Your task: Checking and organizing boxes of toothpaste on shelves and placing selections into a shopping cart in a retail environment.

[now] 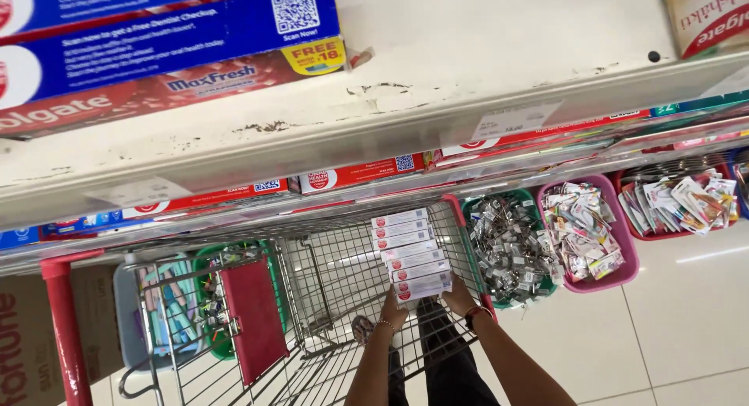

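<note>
Both hands hold one stack of long white boxes [412, 254] over the wire cart [328, 297]: the left hand [394, 312] and right hand [459, 298] each grip a near corner so the boxes stay together

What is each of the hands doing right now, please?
Left hand: closed on the stack of boxes.
Right hand: closed on the same stack.
</note>
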